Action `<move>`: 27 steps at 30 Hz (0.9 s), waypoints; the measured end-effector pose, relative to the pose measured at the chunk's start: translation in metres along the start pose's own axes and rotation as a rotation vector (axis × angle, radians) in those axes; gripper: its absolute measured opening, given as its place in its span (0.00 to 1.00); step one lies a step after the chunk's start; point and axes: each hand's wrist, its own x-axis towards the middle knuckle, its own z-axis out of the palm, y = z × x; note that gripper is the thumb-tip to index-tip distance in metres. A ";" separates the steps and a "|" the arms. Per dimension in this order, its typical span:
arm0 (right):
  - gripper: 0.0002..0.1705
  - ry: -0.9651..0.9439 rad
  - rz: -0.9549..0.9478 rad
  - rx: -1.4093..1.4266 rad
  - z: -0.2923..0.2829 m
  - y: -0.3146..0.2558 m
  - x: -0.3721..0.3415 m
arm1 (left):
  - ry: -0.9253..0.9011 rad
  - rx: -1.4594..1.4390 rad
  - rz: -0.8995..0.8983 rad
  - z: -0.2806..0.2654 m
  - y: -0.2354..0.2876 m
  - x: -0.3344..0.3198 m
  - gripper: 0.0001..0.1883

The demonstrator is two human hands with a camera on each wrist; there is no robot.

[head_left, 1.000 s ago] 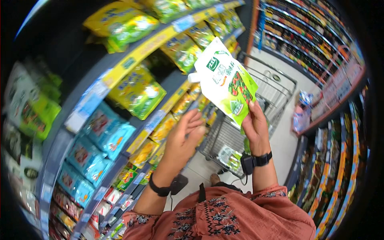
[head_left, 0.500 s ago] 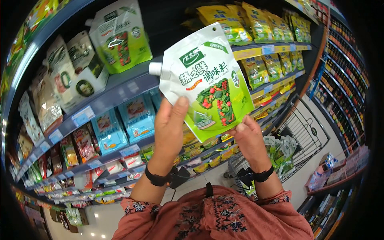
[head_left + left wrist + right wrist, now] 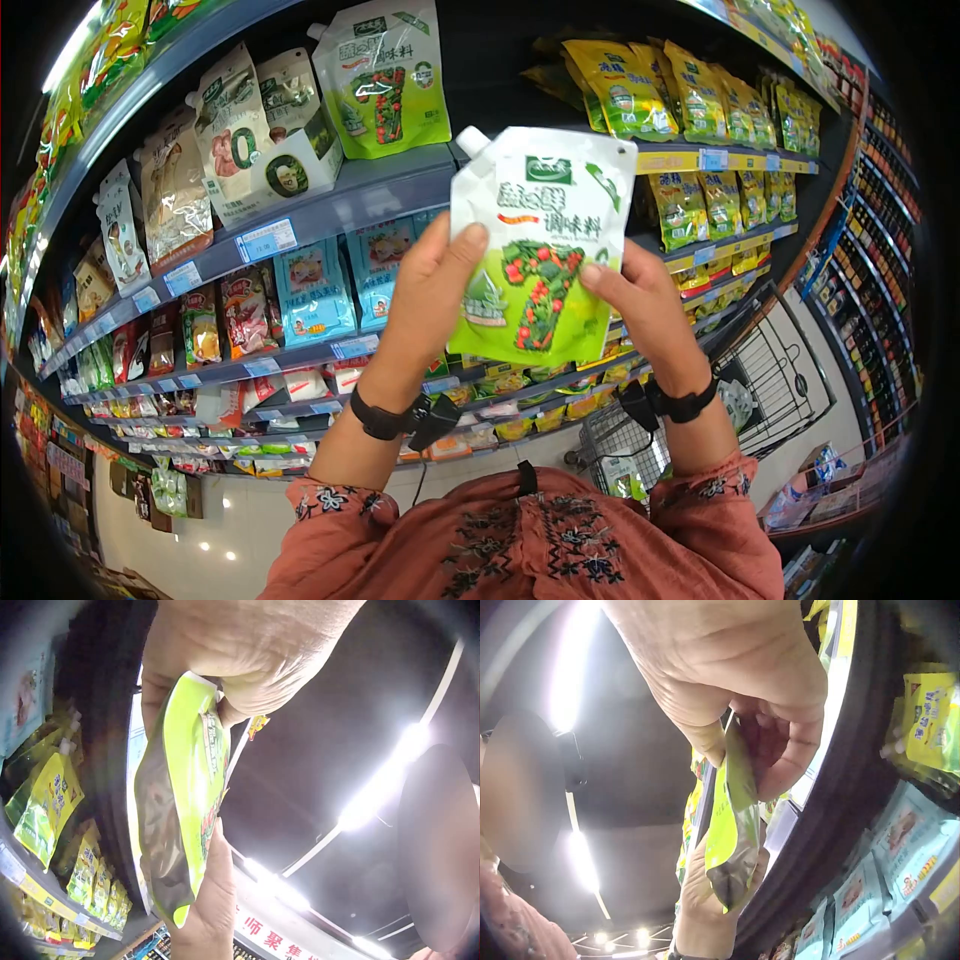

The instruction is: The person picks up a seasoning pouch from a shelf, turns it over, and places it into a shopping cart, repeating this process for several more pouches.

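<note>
A white and green spouted pouch (image 3: pixel 545 245) is held upright, its printed front toward the head camera. The left hand (image 3: pixel 425 290) grips its left side, thumb on the front. On the right side the right hand (image 3: pixel 655 305) pinches it, thumb also on the front. The fingers behind the pouch are hidden in the head view. Both wrist views show the pouch's underside edge-on: the left hand (image 3: pixel 240 652) above the pouch (image 3: pixel 184 795), and the right hand (image 3: pixel 735 682) above the pouch (image 3: pixel 735 825).
A similar pouch (image 3: pixel 385 85) stands on the shelf (image 3: pixel 370 185) behind, left of yellow bags (image 3: pixel 620 90). Blue packets (image 3: pixel 315 290) are on the shelf below. A wire shopping cart (image 3: pixel 775 380) stands at the right, with a bag inside, near another stocked rack (image 3: pixel 870 230).
The left hand has come from beside the pouch to grip it. The pouch was tilted and now stands nearly upright. The right thumb has moved onto its front, and the head view has turned left.
</note>
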 end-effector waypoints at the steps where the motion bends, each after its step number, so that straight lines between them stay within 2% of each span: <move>1: 0.22 0.000 -0.021 0.016 0.002 -0.001 0.005 | 0.006 0.007 0.011 -0.001 0.002 0.003 0.20; 7: 0.22 -0.030 -0.091 0.078 0.009 -0.006 0.024 | -0.001 0.056 0.050 -0.012 0.013 0.009 0.23; 16: 0.22 -0.071 -0.134 0.087 0.016 -0.002 0.036 | 0.012 0.157 -0.001 -0.014 0.021 -0.001 0.30; 22: 0.22 -0.128 -0.112 0.052 0.019 -0.006 0.041 | 0.098 0.226 0.060 -0.018 0.023 -0.003 0.26; 27: 0.22 -0.184 -0.100 0.005 0.020 -0.003 0.047 | 0.139 0.192 0.106 -0.021 0.023 -0.001 0.27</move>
